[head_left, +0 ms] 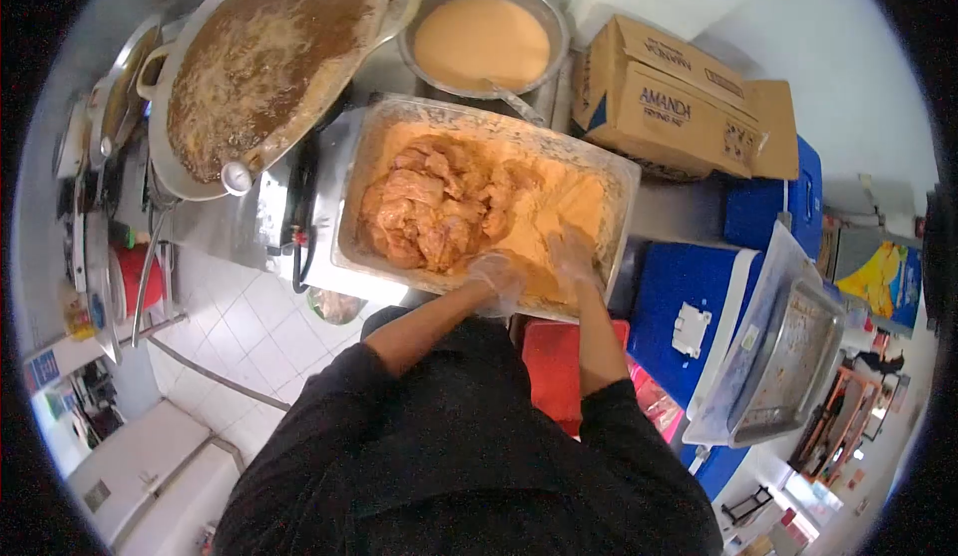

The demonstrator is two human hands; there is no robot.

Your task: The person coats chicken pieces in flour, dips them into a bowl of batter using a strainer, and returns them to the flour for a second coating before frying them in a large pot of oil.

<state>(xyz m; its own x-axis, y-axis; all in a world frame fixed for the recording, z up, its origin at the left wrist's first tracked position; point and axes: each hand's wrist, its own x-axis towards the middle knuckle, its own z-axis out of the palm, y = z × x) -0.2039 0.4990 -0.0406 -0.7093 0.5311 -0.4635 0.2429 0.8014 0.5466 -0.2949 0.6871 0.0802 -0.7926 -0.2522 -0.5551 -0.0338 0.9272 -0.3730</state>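
A rectangular tub (483, 115) holds orange-coloured flour (567, 197), with a heap of raw coated chicken pieces (424, 202) in its left half. Both my hands wear clear plastic gloves. My left hand (496, 278) is at the near side of the tub, low against the flour and just right of the chicken; its fingers are not clear to see. To the right of it, my right hand (572, 255) rests on the flour with its fingers stretched out, and nothing shows in its grip.
At the upper left, a large two-handled pan (160, 152) of bubbling oil has a dial thermometer (237, 178) at its rim. A metal bowl (564, 32) of orange batter stands behind the tub. A cardboard box (664, 107) and blue coolers (684, 306) are to the right.
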